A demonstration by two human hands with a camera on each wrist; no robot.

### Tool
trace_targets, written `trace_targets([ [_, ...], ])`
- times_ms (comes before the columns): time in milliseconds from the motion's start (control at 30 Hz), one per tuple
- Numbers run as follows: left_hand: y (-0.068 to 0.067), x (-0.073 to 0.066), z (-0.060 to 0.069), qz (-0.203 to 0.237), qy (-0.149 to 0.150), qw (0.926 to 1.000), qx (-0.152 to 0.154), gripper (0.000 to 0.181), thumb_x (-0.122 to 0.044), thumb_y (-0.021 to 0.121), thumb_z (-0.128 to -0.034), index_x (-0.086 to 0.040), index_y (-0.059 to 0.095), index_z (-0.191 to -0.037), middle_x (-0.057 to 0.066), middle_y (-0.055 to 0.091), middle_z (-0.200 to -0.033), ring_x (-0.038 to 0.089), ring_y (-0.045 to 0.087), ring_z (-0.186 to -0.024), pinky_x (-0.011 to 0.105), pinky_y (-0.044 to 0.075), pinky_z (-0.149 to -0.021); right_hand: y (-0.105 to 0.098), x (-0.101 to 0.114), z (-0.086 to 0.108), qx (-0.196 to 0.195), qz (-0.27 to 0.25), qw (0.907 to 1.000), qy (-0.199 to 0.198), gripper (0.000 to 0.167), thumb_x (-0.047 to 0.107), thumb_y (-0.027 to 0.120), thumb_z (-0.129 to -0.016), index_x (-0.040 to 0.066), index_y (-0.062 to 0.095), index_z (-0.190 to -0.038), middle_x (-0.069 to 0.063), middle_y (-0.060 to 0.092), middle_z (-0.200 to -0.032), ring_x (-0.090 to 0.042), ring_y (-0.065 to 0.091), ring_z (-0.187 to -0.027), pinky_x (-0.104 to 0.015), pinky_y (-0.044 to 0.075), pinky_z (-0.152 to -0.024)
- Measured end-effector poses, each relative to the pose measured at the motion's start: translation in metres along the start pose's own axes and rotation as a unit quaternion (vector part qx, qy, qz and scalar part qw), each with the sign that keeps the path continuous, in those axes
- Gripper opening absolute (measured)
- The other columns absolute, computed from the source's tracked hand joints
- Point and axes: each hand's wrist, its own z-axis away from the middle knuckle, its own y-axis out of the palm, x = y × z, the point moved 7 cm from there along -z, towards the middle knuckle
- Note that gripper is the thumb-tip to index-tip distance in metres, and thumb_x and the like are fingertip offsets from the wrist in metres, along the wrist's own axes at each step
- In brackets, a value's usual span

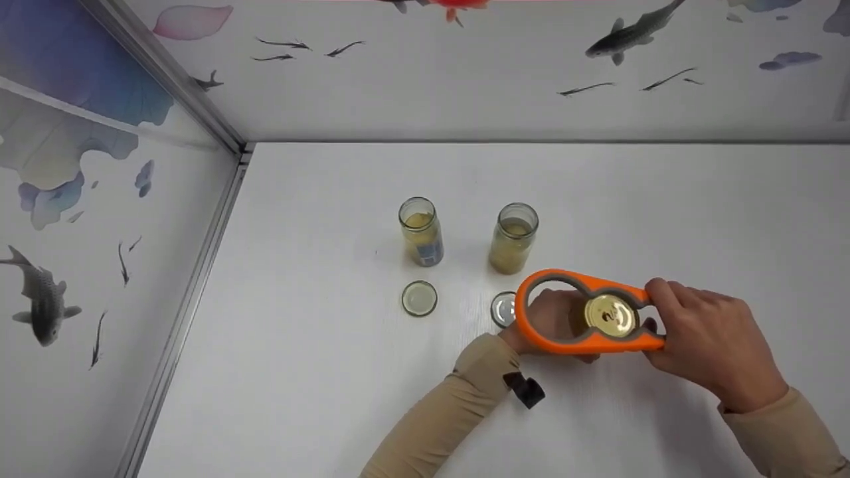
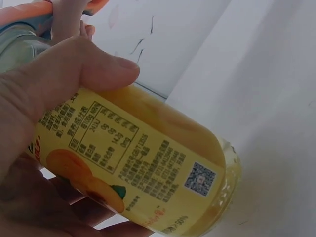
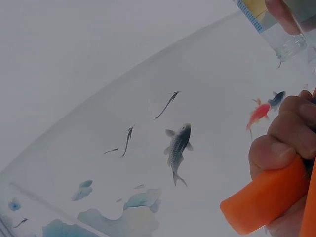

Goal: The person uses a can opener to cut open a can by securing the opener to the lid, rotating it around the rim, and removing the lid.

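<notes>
My left hand (image 1: 552,313) grips a glass jar (image 2: 148,148) with a yellow printed label, its thumb and fingers wrapped round the side. On top of this jar is a gold lid (image 1: 611,315). An orange jar opener (image 1: 564,346) with grey inner edges surrounds the lid with its smaller opening. My right hand (image 1: 717,338) holds the opener by its handle end, right of the lid. Through the larger ring, part of the left hand shows. In the right wrist view, curled fingers (image 3: 291,131) lie round an orange handle (image 3: 266,200).
Two lidless glass jars with yellowish contents, a left one (image 1: 425,242) and a right one (image 1: 510,249), stand on the white table (image 1: 319,372). A loose lid (image 1: 419,299) lies before the left jar; another lid (image 1: 503,309) is partly behind the opener. Printed walls (image 1: 431,93) border the table.
</notes>
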Motion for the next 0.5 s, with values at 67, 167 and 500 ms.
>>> trace_targets([
  [67,0.000,0.003,0.000,0.001,0.002,1.0000,0.004,0.071,0.008,0.072,-0.0723,0.004,0.046,-0.139,0.007,0.055,-0.134,-0.003,0.047,-0.114,0.020,0.038,-0.100,0.000,0.001,-0.001,0.005,-0.001,1.0000,-0.001,0.039,-0.002,0.071,-0.051,0.002,0.049,-0.084,-0.002,0.049,-0.059,-0.010,0.033,-0.042,-0.029,0.035,-0.036],
  [167,0.001,0.002,0.002,0.032,-0.002,0.9993,0.017,0.071,0.009,0.070,-0.0729,0.005,0.045,-0.139,0.009,0.054,-0.135,-0.002,0.046,-0.114,0.021,0.038,-0.101,0.000,0.002,-0.002,0.010,0.001,0.9999,-0.008,0.037,-0.001,0.070,-0.052,0.003,0.049,-0.083,-0.002,0.048,-0.059,-0.010,0.031,-0.043,-0.028,0.034,-0.037],
  [500,-0.001,-0.030,0.012,0.064,0.009,0.9977,0.020,0.069,0.010,0.070,-0.0728,0.012,0.044,-0.136,0.020,0.053,-0.131,-0.004,0.046,-0.108,0.022,0.039,-0.100,-0.001,0.003,-0.003,0.005,-0.001,0.9995,-0.032,0.037,0.000,0.069,-0.052,0.004,0.047,-0.082,0.003,0.043,-0.058,-0.008,0.028,-0.044,-0.025,0.030,-0.038],
])
